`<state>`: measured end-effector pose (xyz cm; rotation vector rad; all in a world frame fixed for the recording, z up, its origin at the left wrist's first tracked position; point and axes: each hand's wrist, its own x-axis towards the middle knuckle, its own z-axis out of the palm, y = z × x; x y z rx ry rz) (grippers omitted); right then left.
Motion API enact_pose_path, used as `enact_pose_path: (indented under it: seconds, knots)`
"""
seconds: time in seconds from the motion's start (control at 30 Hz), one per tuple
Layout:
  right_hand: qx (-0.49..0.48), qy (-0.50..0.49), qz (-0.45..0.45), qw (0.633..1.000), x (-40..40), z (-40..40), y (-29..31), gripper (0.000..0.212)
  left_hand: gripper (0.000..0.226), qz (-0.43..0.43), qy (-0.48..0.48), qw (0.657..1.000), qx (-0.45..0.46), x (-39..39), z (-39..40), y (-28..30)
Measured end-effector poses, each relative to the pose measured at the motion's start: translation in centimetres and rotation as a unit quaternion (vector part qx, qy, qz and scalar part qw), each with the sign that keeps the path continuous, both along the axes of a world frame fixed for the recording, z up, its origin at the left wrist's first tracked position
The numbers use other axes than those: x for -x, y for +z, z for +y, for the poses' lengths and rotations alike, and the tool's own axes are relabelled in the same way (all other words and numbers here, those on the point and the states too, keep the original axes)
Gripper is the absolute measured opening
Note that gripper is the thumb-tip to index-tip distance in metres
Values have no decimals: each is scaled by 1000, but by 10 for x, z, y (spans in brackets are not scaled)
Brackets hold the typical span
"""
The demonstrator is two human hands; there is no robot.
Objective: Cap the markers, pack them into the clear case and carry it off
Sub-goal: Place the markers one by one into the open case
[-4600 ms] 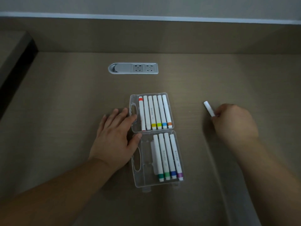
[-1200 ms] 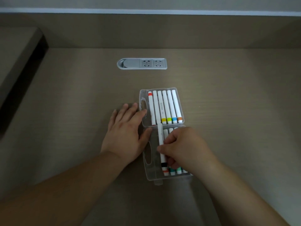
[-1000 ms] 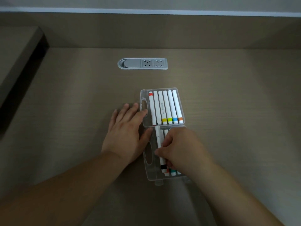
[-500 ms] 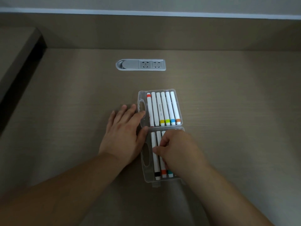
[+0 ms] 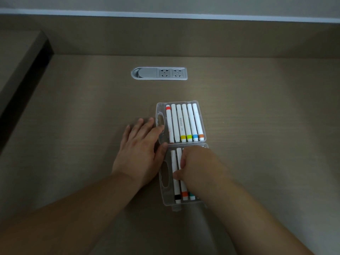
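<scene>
The black-banded marker now lies seated under the right hand fingertips (fingers pressed together on it); left hand flat, fingers apart, beside the clear case; closing seems next.

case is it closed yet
No, the case lies open flat on the desk, markers showing in both halves.

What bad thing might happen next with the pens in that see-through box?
1. The right hand presses on the markers in the near half of the clear case; a marker not seated flat might stop the case shutting.
2. The case lies open, so lifting it before closing could spill the markers in the far half.
3. The left hand rests by the hinge side; folding the halves might pinch its thumb.
</scene>
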<state>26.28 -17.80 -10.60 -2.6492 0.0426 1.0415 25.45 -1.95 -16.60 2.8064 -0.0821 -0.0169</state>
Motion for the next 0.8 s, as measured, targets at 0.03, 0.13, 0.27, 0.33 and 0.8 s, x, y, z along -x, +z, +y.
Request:
enact_pose_path:
  seconds: [0.03,0.13,0.27,0.33,0.8]
  knots:
    - [-2,-1,-9,1000,2,0,-1,46,59,-1,0,1000,3,0,0,0]
    - [-15,-5,-21,1000,4,-2,-3,43,60,-3,0,1000,8,0,-1,0]
    - [-39,18,-47,998,10,-6,1,32,61,-6,0,1000,10,0,0,0]
    - [-80,13,-91,993,20,-14,4,17,60,-5,-4,1000,9,0,0,-1]
    - [-153,77,-378,910,45,-120,-49,73,57,9,-106,992,72,16,12,9]
